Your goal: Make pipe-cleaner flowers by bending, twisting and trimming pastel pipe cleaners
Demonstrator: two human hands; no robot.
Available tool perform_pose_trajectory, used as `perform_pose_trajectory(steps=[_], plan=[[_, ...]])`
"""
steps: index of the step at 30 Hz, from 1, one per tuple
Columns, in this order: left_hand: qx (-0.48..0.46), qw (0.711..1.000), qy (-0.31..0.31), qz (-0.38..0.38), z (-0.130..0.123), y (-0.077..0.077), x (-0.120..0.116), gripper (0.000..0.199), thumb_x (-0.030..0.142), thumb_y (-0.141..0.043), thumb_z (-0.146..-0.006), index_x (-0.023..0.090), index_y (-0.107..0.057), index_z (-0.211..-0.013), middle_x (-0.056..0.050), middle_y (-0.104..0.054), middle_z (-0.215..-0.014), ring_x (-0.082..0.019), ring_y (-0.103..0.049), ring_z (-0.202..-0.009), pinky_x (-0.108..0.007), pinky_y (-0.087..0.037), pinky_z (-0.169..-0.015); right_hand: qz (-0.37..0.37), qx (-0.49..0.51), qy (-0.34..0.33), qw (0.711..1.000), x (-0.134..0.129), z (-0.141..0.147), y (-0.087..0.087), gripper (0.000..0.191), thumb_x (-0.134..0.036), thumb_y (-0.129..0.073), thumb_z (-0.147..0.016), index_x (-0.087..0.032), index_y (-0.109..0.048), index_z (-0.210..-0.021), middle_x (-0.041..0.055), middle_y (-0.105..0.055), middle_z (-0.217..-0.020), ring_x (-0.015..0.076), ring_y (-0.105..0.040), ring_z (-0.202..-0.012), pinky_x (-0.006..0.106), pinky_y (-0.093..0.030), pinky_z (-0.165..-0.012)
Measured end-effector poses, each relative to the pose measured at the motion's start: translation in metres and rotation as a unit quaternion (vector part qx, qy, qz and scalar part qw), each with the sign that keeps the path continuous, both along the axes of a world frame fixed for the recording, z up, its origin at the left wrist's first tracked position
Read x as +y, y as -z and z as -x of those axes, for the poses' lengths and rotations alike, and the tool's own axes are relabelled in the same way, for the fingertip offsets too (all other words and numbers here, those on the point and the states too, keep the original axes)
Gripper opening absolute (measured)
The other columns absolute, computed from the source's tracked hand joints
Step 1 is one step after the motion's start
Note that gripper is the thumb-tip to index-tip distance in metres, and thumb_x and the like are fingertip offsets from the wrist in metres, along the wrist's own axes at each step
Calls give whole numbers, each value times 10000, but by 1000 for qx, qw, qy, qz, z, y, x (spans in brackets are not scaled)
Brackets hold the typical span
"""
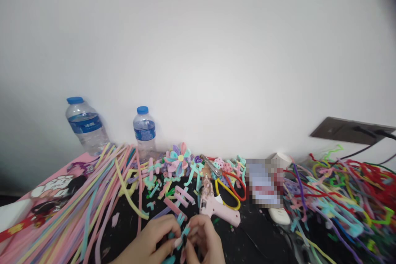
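At the bottom middle of the head view, my left hand (156,237) and my right hand (204,237) meet, both with fingertips pinched. Between them is a short teal pipe cleaner (186,231), bent or folded; its exact shape is partly hidden by the fingers. Just beyond my right hand lies a pink hot glue gun (221,212), its handle pointing right. Cut pink pipe cleaner pieces (175,207) lie ahead of my left hand. Farther back sits a multicoloured pipe cleaner flower (181,158).
Long pastel pipe cleaners (102,198) spread across the left. Scissors with yellow and red handles (230,194) lie behind the glue gun. Two water bottles (144,130) stand at the wall. A blurred phone-like object (264,183), white earbud case (279,215) and tangled pipe cleaners (349,210) are right.
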State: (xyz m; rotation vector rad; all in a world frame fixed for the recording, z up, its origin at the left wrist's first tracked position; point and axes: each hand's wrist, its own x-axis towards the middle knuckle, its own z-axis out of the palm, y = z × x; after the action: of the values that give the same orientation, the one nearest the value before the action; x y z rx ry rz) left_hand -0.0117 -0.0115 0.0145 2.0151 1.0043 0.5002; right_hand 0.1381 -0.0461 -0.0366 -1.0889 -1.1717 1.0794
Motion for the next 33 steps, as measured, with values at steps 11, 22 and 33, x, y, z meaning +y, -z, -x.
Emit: perform_pose_trajectory(steps=[11,22,33], plan=[[-25,1000,-9,2,1,-2,-5,146,225,-401,-882,179,-483,-770,17,-509,-732,-140,-482,-728,-224,-365,-684,13,63,-92,994,-3,-10,-20,220,-107,-531,-720,-232,-456,-885,-41,-476,-703,87,-469,-544,189,-406,-494],[-37,999,-21,-10,-2,-3,-7,166,233,-370,-897,185,-462,-769,16,-490,-710,-145,-471,-710,-238,-360,-672,-34,-106,-58,992,-6,-23,-27,189,-79,-532,-681,-200,-544,-826,9,-523,-754,142,-519,-655,233,-434,-588],[-71,996,-37,-29,-1,-1,-4,158,197,-405,-864,186,-560,-834,3,-562,-770,-149,-526,-754,-232,-386,-703,25,4,-43,999,1,-23,-23,139,-296,-588,-759,-189,-559,-844,-26,-497,-616,135,-498,-549,246,-426,-530]])
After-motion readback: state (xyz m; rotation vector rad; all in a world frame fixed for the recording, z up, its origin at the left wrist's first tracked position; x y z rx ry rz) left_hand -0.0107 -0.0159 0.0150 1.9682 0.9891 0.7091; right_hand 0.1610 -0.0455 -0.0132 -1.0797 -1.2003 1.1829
